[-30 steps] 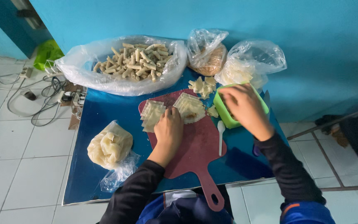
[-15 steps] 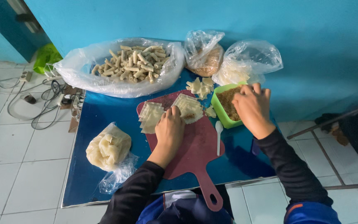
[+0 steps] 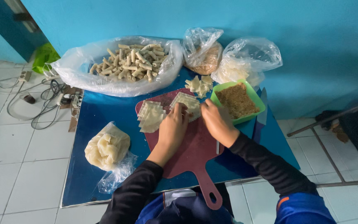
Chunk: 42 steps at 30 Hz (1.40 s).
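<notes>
Far left of the table [image 3: 83, 182] sits a clear bag of pale dough sheets [image 3: 106, 147], and above it a big bag of rolled snacks [image 3: 133, 62]. Mid-frame, on the red cutting board [image 3: 191, 155], the left hand [image 3: 174, 129] presses flat on a square wrapper [image 3: 189, 103] while the right hand [image 3: 215, 120] pinches its edge, I think; fingers hide it. Those wrappers look thin, floppy and easy to tear, so lift by a corner. Right: a green tub of crumbly filling [image 3: 238, 99].

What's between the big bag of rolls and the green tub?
Head view: small loose wrapper pieces lie on the blue table between the bag of rolls and the green tub.
</notes>
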{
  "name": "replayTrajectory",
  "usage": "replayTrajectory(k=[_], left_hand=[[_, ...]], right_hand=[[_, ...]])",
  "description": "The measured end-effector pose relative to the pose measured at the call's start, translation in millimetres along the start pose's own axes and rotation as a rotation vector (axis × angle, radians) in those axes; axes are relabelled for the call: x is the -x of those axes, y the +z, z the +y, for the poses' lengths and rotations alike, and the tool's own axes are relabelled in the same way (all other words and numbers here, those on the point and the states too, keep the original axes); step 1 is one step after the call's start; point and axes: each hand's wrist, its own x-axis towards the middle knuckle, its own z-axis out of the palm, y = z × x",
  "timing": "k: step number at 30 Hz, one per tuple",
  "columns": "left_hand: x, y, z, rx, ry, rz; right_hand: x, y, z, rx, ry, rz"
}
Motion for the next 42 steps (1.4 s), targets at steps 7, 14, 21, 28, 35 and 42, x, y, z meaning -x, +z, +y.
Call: replayTrajectory(k=[7, 14, 21, 28, 35, 42], left_hand=[[-1, 4, -11, 0.117, 0.15, -0.037], [4, -2, -4, -0.228, 0.154, 0.086], [9, -6, -4, -0.277, 0.154, 0.064], [12, -10, -2, -0.086, 0.24, 0.021], [10, -13, 0, -0.011, 0.197, -0.01], [7, -8, -3, -0.066, 0.208, 0.001]], right_hand=[[-3, 24, 5, -0.026, 0.005, 0.019], [-5, 15, 5, -0.139, 0.011, 0.046], [-10, 11, -1, -0.242, 0.023, 0.121], [-14, 10, 1, -0.473, -0.049, 0.199], [-15, 10, 0, -0.622, 0.03, 0.123], [-17, 8, -3, -0.689, 0.063, 0.044]])
